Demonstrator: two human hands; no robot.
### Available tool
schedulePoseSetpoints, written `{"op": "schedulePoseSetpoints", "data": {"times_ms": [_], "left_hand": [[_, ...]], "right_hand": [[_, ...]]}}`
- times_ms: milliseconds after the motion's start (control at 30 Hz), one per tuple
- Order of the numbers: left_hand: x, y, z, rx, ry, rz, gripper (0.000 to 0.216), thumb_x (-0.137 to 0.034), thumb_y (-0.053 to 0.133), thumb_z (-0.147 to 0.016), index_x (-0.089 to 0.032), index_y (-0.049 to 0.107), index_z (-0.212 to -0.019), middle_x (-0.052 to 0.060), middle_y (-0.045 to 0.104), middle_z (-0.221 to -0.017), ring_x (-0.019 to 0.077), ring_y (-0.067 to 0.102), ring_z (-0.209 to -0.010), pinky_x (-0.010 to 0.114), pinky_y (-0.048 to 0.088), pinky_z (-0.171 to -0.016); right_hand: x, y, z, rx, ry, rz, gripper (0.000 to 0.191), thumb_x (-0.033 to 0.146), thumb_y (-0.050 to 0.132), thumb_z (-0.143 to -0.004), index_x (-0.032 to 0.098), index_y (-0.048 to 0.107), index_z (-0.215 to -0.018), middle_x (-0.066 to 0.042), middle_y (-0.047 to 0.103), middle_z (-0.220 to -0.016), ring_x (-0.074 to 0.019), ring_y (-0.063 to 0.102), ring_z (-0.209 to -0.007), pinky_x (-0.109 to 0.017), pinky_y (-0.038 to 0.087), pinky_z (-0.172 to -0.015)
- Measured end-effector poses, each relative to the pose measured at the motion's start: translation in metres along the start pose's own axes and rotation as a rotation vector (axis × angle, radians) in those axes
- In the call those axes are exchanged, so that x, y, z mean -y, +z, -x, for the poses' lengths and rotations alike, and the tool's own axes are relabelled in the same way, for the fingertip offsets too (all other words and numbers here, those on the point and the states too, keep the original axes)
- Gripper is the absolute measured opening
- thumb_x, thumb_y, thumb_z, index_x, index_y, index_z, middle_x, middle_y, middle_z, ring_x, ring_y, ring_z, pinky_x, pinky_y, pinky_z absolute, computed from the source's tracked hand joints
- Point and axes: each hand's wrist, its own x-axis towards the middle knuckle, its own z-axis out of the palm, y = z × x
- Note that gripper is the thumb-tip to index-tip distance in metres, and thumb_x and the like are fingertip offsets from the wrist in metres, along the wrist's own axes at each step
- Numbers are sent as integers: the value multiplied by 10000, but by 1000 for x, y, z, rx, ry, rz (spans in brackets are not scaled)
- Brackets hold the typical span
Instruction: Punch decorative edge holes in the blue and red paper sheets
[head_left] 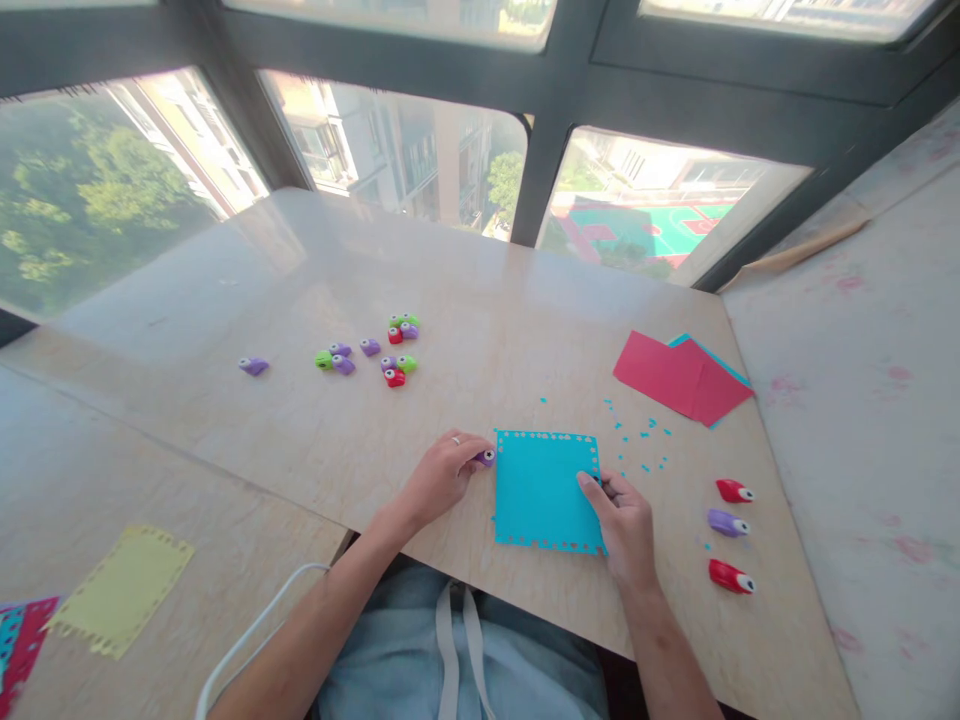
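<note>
A turquoise paper sheet (544, 488) with punched borders lies flat near the table's front edge. My left hand (442, 474) is closed on a small purple paper punch (486, 457) at the sheet's left edge. My right hand (624, 518) rests on the sheet's right edge, its fingers pinching the paper there. Tiny turquoise paper bits (637, 435) are scattered just beyond the sheet.
Two red punches (733, 490) (730, 576) and a purple punch (726, 522) lie right of my right hand. Several small coloured punches (375, 352) sit mid-table. Red and blue papers (679, 375) lie far right. A yellow punched sheet (124, 588) lies on the left table.
</note>
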Motion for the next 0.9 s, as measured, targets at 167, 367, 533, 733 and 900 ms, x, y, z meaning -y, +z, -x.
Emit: {"op": "schedulePoseSetpoints", "data": {"times_ms": [167, 367, 533, 733, 900], "left_hand": [[-1, 2, 1, -22, -9, 5, 308, -78, 502, -886, -228, 661, -1104, 59, 719, -1057, 200, 620, -986, 364, 491, -890], [-3, 5, -2, -31, -23, -1, 282, -95, 512, -887, -224, 673, -1080, 68, 714, -1058, 205, 622, -1009, 367, 493, -897], [-3, 6, -3, -47, -25, -13, 270, -117, 523, -880, -222, 679, -1074, 79, 715, -1040, 207, 633, -986, 369, 506, -875], [-2, 6, -2, -41, -33, -18, 271, -135, 533, -883, -232, 666, -1097, 78, 707, -1057, 212, 626, -1002, 381, 497, -896], [-2, 5, -3, -28, -43, -15, 261, -137, 533, -890, -240, 662, -1093, 65, 703, -1057, 210, 620, -1001, 377, 488, -895]], "right_hand": [[1, 2, 0, -4, -15, 12, 406, 526, 663, -772, 138, 722, -878, 0, 539, -648, -114, 428, -566, -215, 375, -479], [2, 3, 0, 12, -22, 8, 389, 512, 652, -783, 141, 716, -883, -5, 564, -665, -111, 438, -569, -215, 383, -495], [4, 5, 0, 7, -29, 40, 392, 509, 625, -799, 139, 713, -896, -14, 592, -684, -119, 463, -581, -227, 394, -518], [3, 6, 1, -13, -44, 91, 392, 525, 602, -807, 150, 693, -877, -8, 584, -674, -127, 474, -583, -233, 396, -526], [3, 7, 2, -25, -70, 151, 393, 526, 578, -826, 157, 697, -890, -4, 585, -665, -129, 475, -576, -239, 398, -540]]}}
